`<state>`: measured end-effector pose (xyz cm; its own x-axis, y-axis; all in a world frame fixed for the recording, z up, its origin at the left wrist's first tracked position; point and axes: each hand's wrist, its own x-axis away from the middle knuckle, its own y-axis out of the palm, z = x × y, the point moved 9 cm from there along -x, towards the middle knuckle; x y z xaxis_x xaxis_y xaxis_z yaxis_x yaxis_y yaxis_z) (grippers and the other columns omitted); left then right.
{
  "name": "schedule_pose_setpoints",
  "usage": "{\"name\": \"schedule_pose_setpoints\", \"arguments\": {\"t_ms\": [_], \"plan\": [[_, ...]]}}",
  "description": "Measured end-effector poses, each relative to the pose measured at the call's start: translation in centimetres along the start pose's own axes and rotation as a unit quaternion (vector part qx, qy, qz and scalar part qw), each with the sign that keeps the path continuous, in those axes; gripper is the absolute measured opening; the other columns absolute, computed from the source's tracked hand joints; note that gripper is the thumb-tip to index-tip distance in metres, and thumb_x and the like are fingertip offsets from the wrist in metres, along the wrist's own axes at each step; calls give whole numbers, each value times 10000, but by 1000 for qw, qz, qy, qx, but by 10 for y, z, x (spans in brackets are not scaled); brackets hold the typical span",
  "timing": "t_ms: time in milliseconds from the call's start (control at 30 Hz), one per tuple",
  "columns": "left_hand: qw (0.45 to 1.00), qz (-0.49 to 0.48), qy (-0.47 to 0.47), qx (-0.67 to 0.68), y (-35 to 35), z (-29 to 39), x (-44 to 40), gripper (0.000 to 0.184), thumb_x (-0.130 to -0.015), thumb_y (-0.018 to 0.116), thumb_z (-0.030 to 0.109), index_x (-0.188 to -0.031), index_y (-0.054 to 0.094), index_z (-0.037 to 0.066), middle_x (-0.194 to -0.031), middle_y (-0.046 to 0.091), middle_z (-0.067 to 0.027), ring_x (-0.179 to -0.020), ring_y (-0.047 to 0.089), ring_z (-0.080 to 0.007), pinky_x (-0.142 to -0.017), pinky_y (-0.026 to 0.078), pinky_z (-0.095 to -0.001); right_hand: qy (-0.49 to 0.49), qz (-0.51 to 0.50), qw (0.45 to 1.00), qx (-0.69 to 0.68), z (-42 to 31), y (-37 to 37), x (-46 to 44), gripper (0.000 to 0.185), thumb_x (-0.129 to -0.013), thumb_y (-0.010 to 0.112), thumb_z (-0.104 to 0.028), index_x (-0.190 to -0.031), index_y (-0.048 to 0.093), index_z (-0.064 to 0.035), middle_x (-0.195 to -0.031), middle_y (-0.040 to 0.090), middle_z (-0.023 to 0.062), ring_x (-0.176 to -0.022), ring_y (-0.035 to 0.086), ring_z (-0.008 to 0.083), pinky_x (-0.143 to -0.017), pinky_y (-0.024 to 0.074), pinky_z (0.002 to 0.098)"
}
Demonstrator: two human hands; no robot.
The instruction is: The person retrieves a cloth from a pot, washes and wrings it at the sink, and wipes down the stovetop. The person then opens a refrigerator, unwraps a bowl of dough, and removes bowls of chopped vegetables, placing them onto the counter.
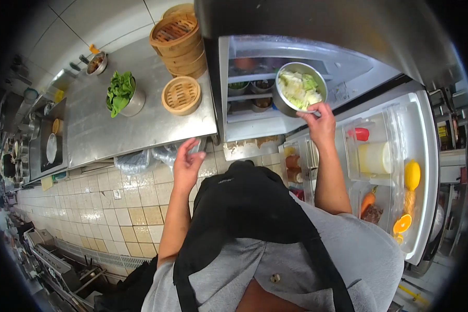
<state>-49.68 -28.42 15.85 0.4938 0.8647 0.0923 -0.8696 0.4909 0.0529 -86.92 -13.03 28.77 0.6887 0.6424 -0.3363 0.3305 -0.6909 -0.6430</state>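
My right hand (320, 120) grips the near rim of a round metal pot (284, 104), thumb and fingers pinching its edge. Chopped cabbage (299, 89), pale green and white, fills the pot, which is in front of the open fridge (252, 128). My left hand (187, 162) hangs in the air by the front edge of the steel counter (156, 132), fingers apart and holding nothing. Nearest to it on the counter is a small bamboo steamer (181, 95). Farther left, leafy greens (120, 92) stand in a metal container (136, 102).
Tall stacked bamboo steamers (179, 44) stand at the counter's back right, and a small bowl (96, 64) at its back left. The open fridge door (418, 208) swings out at my right, its shelves holding a carrot (368, 198) and orange halves (402, 224). Bowls sit inside the fridge.
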Motion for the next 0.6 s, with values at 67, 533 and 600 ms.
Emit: {"name": "schedule_pose_setpoints", "arguments": {"t_ms": [67, 533, 600], "plan": [[998, -48, -9, -27, 22, 18, 0, 596, -814, 695, 26, -1352, 447, 87, -1355, 486, -97, -1024, 596, -179, -872, 489, -298, 12, -45, 999, 9, -6, 11, 28, 273, -676, 810, -71, -838, 594, -34, -922, 596, 102, -873, 610, 248, -740, 481, 329], [950, -75, 212, -216, 36, 89, 16, 300, -665, 827, 99, -798, 561, 61, -1407, 415, -226, -1278, 452, -381, -1014, 388, -384, -198, -268, 925, -183, -117, 97, 100, 304, -687, 783, -11, -947, 630, -59, -1409, 439, 210, -1264, 487, 351, -952, 463, 373], [945, -15, 229, -235, 12, 86, 24, 297, -652, 827, 66, -814, 577, 65, -1364, 456, -218, -1233, 492, -365, -1000, 398, -377, -152, -280, 922, -219, -111, 100, 86, 331, -712, 773, -25, -1008, 633, -75, -1422, 432, 197, -1266, 487, 324, -948, 466, 368]]}}
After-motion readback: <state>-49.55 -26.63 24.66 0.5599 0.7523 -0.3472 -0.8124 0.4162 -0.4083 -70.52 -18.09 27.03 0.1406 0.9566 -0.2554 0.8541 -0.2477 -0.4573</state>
